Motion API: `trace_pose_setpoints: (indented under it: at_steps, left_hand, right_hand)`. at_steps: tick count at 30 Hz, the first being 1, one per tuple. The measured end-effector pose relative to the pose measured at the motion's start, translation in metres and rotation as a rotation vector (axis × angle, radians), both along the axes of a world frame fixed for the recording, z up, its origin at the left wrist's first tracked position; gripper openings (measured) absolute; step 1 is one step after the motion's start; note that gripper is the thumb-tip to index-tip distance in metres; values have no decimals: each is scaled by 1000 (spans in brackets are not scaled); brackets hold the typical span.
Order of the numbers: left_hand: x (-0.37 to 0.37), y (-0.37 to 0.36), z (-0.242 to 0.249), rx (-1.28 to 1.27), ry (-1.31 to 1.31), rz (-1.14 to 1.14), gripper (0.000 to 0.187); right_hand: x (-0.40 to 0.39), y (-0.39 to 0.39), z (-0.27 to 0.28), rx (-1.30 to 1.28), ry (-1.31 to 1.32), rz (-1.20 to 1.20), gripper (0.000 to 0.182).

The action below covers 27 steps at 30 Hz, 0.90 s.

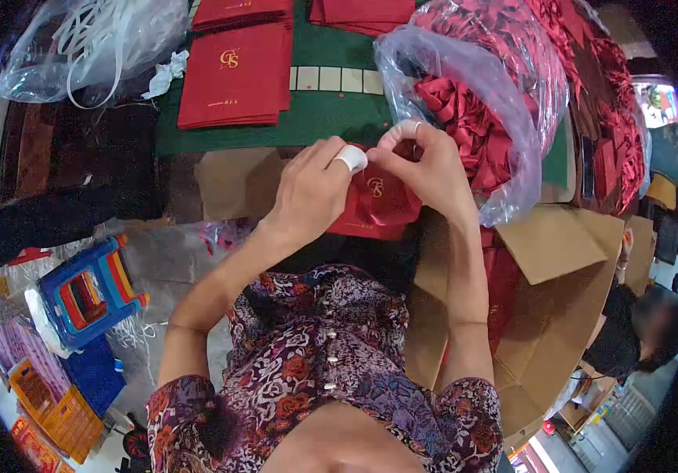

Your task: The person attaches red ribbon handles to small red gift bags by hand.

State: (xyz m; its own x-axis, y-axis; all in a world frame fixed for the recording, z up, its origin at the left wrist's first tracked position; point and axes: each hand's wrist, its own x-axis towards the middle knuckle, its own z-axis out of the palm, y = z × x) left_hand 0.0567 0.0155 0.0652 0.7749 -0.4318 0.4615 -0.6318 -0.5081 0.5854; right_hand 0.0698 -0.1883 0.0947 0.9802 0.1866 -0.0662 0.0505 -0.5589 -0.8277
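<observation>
Both hands meet at the top edge of a red bag [376, 189] with a gold monogram, near the table's front edge. My left hand [317, 183] has white tape round a finger; its fingertips pinch together at the bag's upper left. My right hand [427, 162], with a ring on one finger, pinches beside it, thumb and forefinger closed. What lies between the fingertips is too small to make out. Below the bag, more red material shows. A stack of matching red bags [232, 75] lies on the green table surface [315, 118].
A clear plastic bag of red ribbons [473, 118] is at right. An open cardboard box [552, 315] stands below it. White straps in plastic [102, 47] lie upper left. Stacked plastic stools [91, 292] are at left. Another person [631, 335] is at far right.
</observation>
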Motion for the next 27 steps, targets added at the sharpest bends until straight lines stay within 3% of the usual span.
trace_pose_setpoints:
  at_steps: [3, 9, 11, 15, 20, 22, 24, 27]
  left_hand:
    - [0, 1, -1, 25, -23, -19, 15]
    - [5, 0, 0, 62, -52, -86, 18]
    - [5, 0, -3, 59, -14, -85, 19]
    - [0, -4, -8, 63, 70, -19, 17]
    - [6, -2, -1, -32, 74, 26, 13]
    - [7, 1, 3, -47, 281, -2, 13]
    - [8, 1, -3, -64, 312, 7, 13]
    - [13, 3, -5, -47, 312, 60, 13]
  right_hand:
    - [-2, 1, 0, -74, 58, 32, 18]
    - [4, 4, -12, 68, 66, 68, 18]
    - [3, 8, -16, -159, -42, 66, 18]
    - [4, 14, -12, -356, -68, 128, 17]
    - [8, 18, -20, -208, -167, 59, 18]
    - [11, 18, -30, -170, -257, -2, 18]
    - [18, 16, -35, 14, -194, -140, 17]
    - [26, 12, -40, -68, -209, -131, 16]
